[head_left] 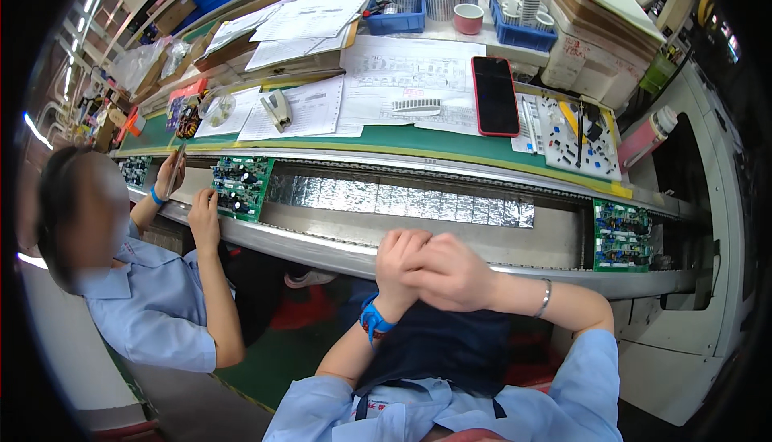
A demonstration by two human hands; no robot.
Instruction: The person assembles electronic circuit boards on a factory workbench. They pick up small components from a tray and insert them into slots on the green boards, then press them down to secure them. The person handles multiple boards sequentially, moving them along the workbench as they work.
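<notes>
I see the left hand (400,261) and right hand (450,273) clasped together at the picture's centre, the right hand's fingers curled over the left fist, holding nothing, just below the conveyor rail (338,253). The nearest green circuit board (621,235) sits on the line at three o'clock from them; at nine o'clock a co-worker's hand (204,217) touches another green board (241,187).

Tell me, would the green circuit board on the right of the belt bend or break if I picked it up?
The green circuit board looks flat and rigid, so it would probably stay stiff, not flop. Small parts stand up from its face, so rough handling might snap some off. It lies flat in the conveyor channel, so it seems unlikely to roll or tip.
</notes>
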